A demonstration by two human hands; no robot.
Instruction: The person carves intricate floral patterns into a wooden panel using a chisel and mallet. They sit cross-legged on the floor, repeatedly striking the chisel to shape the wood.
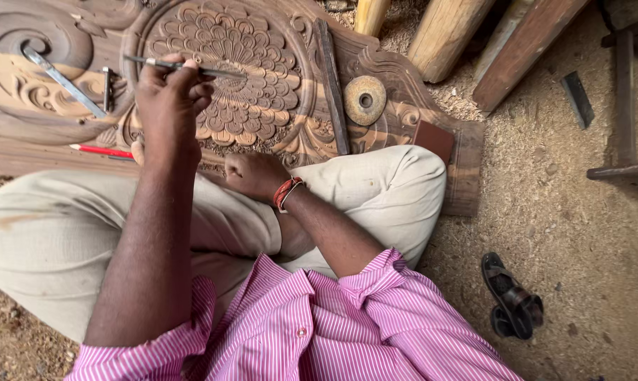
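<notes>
Chisel: a slim metal chisel [181, 67] lying almost level over the carved panel, its tip aimed right toward the heart of the flower medallion [231, 81]
Left hand: the left hand [169, 99] is pinched tight around the chisel's shaft, fingers bunched on top, raised over the medallion's left edge
Right hand: the right hand [254, 174] is curled into a loose fist low on the carving, just at the panel's near edge; whether it grips anything cannot be told; a red band [286, 192] rings the wrist
Panel: the carved wooden panel [404, 113] runs across the top, its scrolled right end stopping short of the sawdust floor [580, 233]
On the panel: a flat metal tool [63, 81] and a small one [106, 88] left of the hand, a red pencil [100, 150] at the near edge, a round stone disc [365, 100] to the right
Open room: bare floor to the right, only a sandal [511, 296] and timber lengths [446, 32] up top
</notes>
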